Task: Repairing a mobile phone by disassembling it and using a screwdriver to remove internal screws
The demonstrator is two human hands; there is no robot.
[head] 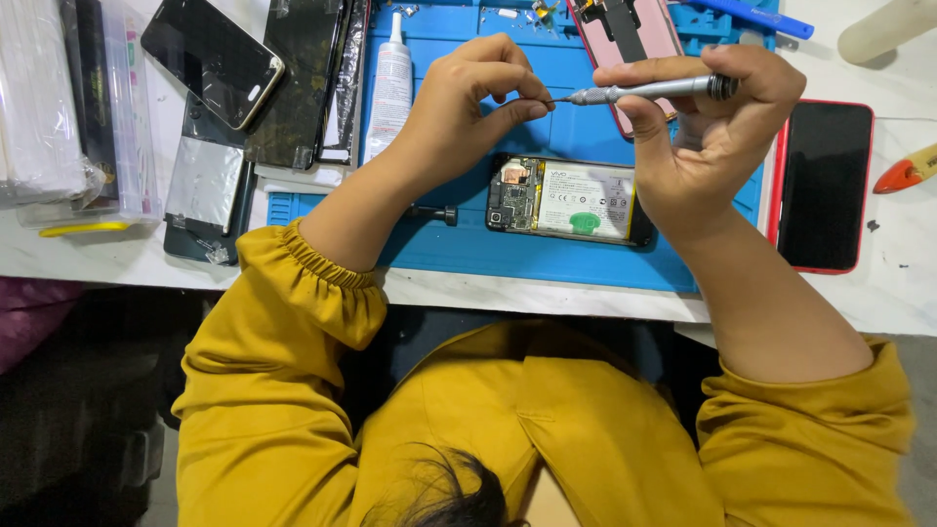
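My right hand [708, 137] grips a slim metal screwdriver [649, 91] held level above a blue work mat [459, 244]. My left hand [468, 102] pinches its fingertips at the screwdriver's tip; what they hold there is too small to see. Below both hands lies an opened phone [568, 200] with its back off, showing the circuit board, a white battery and a green tab. A small black screwdriver bit [434, 212] lies on the mat to the phone's left.
A red phone [825, 185] lies face up at the right, beside an orange tool [906, 171]. A white glue tube [390, 88], several dark phones and screens [213, 60] and clear boxes [68, 117] fill the left. A pink phone back [625, 39] sits at the far edge.
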